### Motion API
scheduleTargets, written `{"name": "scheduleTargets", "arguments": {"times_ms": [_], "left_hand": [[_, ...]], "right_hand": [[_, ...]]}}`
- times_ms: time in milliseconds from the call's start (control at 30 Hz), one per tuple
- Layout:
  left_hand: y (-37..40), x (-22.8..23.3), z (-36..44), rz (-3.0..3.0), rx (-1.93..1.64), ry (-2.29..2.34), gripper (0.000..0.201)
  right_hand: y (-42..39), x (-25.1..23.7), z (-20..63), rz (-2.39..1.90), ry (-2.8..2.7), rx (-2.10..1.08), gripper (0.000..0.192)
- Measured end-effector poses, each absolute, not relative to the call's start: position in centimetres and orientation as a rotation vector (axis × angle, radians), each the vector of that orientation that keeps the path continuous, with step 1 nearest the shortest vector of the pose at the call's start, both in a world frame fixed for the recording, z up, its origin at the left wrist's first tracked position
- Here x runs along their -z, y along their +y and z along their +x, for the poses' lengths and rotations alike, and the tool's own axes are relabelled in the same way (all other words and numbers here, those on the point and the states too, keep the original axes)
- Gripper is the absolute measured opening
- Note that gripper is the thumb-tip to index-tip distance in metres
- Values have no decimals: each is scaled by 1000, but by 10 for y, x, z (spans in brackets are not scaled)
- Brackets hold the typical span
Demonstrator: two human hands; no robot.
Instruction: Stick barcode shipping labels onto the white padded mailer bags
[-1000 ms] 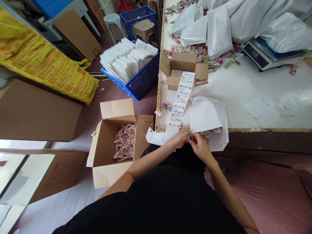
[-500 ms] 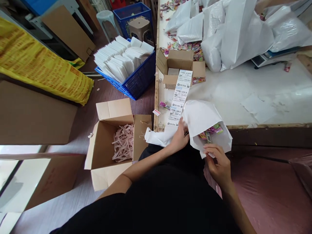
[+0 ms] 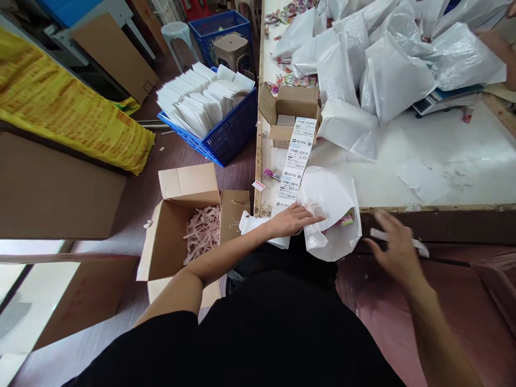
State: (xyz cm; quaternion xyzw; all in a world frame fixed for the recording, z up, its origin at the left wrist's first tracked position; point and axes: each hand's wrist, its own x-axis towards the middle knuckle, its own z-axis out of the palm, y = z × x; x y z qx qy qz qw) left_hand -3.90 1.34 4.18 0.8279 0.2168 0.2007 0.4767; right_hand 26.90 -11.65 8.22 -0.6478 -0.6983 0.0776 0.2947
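Head view, worktable edge, contents by size: white-covered table (image 3: 443, 156), wooden front edge, carrying a heap of filled white poly mailer bags (image 3: 387, 70) across its far half; folded yellow printed sheet (image 3: 60, 107) on the left over brown cardboard; blue plastic crate (image 3: 229, 134) on the floor beside the table's left edge, packed with flat white envelopes (image 3: 201, 99); open cardboard carton (image 3: 181, 236) on the floor, near the person's left arm, holding pink shredded paper (image 3: 203, 234); white mailer bag (image 3: 330, 215) lying over the table's front edge, mouth hanging toward the person, coloured sachets (image 3: 346, 219) visible inside; small open cardboard box (image 3: 292, 110) at the table's left end; weighing scale (image 3: 441, 99) partly under the heap; strip of printed shipping labels (image 3: 296, 161) running from the small box down to the front edge, just left of the bag; left hand (image 3: 292, 219), flat and spread, palm down, pressing the bag's near left side, gripping nothing; right hand (image 3: 397, 252), blurred, fingers loosely spread, apart from the bag on its right, a thin white strip (image 3: 417, 245) at its fingers, grip cannot be told; loose coloured sachets (image 3: 296, 80) scattered behind the small box
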Motion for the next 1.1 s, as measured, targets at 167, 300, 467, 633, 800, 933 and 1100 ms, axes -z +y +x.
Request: {"name": "scheduleTargets", "arguments": {"times_ms": [167,300,467,633,800,933,1100], "left_hand": [[13,-49,-40,2098,-505,398,44],[21,-56,-39,2061,-540,277,25],[26,-44,-73,2313,-539,153,28],[16,-28,-86,2251,-832,272,22],[9,-28,-54,1736,-1008,1127,43],[12,-30,-33,1479,-891,1307,48],[27,-29,-29,1269,-733,1489,32]], "right_hand": [[-111,-58,245,-1534,-2164,-90,16],[-119,-60,249,-1487,-2151,-67,18],[-133,-55,261,-1486,-1849,-192,12],[-128,-38,242,-1706,-1431,-339,14],[-99,-25,221,-1817,-973,-443,27],[-84,-20,216,-1778,-681,-591,31],[-72,-21,206,-1450,-82,-996,36]]}}
